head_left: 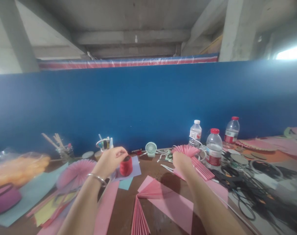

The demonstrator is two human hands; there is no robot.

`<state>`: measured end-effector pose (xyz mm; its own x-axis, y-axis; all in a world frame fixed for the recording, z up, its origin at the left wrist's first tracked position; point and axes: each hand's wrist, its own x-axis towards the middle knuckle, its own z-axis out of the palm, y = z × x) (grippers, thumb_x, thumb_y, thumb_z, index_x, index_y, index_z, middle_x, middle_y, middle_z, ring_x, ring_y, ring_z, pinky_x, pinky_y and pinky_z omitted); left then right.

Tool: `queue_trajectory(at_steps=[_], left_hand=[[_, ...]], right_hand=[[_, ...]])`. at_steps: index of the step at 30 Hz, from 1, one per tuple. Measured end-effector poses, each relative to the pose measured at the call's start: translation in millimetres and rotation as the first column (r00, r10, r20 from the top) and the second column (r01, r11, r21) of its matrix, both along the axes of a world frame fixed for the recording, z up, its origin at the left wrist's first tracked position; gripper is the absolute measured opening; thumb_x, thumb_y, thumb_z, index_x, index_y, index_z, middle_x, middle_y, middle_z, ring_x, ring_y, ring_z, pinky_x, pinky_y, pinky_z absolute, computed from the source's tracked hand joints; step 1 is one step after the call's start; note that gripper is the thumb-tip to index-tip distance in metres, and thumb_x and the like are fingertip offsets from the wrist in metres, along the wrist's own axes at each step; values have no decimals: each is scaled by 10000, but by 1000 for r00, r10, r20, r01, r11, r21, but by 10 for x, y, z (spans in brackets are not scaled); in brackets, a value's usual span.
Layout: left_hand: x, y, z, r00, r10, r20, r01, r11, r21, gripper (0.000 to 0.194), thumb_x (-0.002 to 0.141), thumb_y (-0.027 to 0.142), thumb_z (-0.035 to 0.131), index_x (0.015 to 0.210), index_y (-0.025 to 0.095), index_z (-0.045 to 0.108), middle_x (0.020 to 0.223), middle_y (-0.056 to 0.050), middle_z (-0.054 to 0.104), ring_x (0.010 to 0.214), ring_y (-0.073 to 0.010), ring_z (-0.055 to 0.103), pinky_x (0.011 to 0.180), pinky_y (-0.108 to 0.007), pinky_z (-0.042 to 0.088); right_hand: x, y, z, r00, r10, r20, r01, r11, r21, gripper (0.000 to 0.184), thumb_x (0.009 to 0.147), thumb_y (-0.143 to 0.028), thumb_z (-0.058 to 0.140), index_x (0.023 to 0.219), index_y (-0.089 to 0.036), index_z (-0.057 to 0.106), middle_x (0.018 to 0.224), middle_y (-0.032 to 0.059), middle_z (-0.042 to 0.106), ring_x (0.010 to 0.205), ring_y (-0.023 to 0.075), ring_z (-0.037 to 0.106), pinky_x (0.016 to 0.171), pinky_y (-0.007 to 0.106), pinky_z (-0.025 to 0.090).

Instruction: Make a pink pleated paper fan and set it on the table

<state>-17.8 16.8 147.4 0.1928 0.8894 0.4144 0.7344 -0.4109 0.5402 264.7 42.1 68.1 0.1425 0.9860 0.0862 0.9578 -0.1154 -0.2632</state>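
My left hand (112, 160), with a metal bangle at the wrist, is at the top of a red thread spool (126, 167). Its fingertips are pinched together; whatever is between them is too small to make out. The spool stands upright on pale purple paper (136, 168). On the right, my right hand (184, 161) is closed beside a pleated pink paper fan (186, 149), its fingers mostly hidden, and I cannot see what it holds. Between my forearms lies a pink paper strip (177, 209), with a folded pink paper fan (139, 217) bound at its narrow point.
A small green fan (151, 148) stands by the blue partition (148, 104). Bottles (214, 150) and black cables (251, 192) crowd the right. On the left are a round pink paper fan (75, 173), blue-green paper (38, 192) and a bag of orange material (18, 168).
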Motion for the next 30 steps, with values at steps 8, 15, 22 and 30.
queue_trajectory(at_steps=[8, 15, 22, 30], left_hand=[[199, 4, -112, 997, -55, -59, 56, 998, 23, 196, 727, 339, 499, 657, 206, 625, 495, 40, 476, 469, -113, 403, 467, -213, 247], [392, -58, -190, 991, -130, -32, 130, 992, -1, 159, 759, 323, 469, 754, 216, 586, 458, 66, 380, 426, -102, 357, 437, -208, 240], [348, -71, -131, 972, -232, 32, 234, 968, -86, 226, 801, 354, 407, 765, 192, 561, 613, 24, 551, 561, -126, 470, 534, -219, 337], [352, -76, -126, 966, -249, 69, 253, 966, -56, 222, 796, 346, 424, 723, 179, 551, 628, 26, 549, 582, -121, 485, 568, -223, 365]], right_hand=[[-447, -50, 149, 904, 242, -352, -181, 963, 198, 221, 787, -316, 476, 961, -204, 552, 892, 52, 640, 781, 152, 589, 660, 236, 410], [-966, -288, 153, 187, 424, -886, -464, 833, 301, 384, 795, -511, 407, 902, -161, 522, 541, -47, 466, 407, 53, 387, 394, 167, 277], [-535, -226, 322, 227, 426, -876, -269, 892, 364, 330, 754, -453, 482, 603, -160, 496, 385, -94, 248, 334, 41, 189, 352, 187, 135], [-436, -290, 454, 170, 389, -905, -195, 914, 356, 347, 713, -486, 540, 651, -145, 548, 510, -40, 439, 421, 64, 370, 417, 197, 289]])
